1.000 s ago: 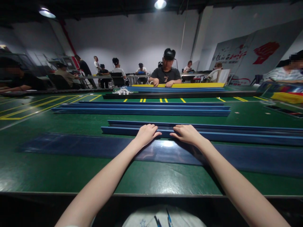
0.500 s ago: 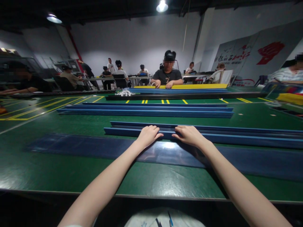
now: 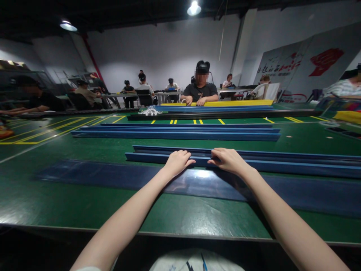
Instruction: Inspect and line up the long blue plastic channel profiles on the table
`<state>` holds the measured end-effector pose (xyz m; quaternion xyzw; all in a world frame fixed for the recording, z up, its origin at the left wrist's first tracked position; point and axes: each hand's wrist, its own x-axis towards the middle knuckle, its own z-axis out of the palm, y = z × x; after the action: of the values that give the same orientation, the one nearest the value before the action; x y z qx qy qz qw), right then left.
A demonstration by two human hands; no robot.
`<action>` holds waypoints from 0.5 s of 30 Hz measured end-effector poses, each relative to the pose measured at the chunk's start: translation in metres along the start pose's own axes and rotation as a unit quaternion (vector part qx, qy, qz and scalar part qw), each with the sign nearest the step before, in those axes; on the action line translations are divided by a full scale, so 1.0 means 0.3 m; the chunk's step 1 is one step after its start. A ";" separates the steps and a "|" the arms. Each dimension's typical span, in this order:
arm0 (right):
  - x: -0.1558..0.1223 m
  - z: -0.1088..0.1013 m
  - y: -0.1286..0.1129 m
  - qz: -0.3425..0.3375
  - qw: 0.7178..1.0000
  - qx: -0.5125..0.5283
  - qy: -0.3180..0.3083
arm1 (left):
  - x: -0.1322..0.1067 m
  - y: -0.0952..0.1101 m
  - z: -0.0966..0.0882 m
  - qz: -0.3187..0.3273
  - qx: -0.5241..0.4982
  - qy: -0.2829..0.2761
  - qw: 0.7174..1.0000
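Gripping the near edge of a long blue plastic-looking channel strip (image 3: 152, 158) with both hands: left hand (image 3: 179, 162) and right hand (image 3: 228, 162) sit side by side with a gap between, fingers curled over the edge, thumbs on our side. Can't tell how hard we're pressing. Strip lies crosswise on the glossy green counter (image 3: 191, 218), running out of view at right. Nearer us, under our forearms, a flat dark-blue shiny sheet (image 3: 203, 184). Beyond our strip, a group of similar blue strips (image 3: 180, 134), then a long black strip (image 3: 225, 114). Opposite us, a dark-shirted co-worker (image 3: 200, 91) has both hands at a long yellow strip (image 3: 245, 102).
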<state>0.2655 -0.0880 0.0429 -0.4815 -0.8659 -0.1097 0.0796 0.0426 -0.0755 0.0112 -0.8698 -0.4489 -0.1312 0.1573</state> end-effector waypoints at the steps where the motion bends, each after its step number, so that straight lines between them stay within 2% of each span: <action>1: 0.001 -0.002 0.001 0.001 1.000 -0.003 -0.001 | 0.000 0.000 -0.001 0.000 0.000 -0.001 1.000; 9: 0.004 -0.018 0.017 0.002 1.000 0.004 -0.013 | 0.001 0.001 -0.019 0.009 0.006 -0.011 1.000; 15: -0.021 -0.039 0.054 0.046 0.998 0.003 -0.039 | -0.001 -0.006 -0.016 0.020 0.010 -0.014 1.000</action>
<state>0.2831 -0.0881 0.0546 -0.5245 -0.8456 -0.0841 0.0523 0.0406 -0.0766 0.0158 -0.8787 -0.4347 -0.1116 0.1626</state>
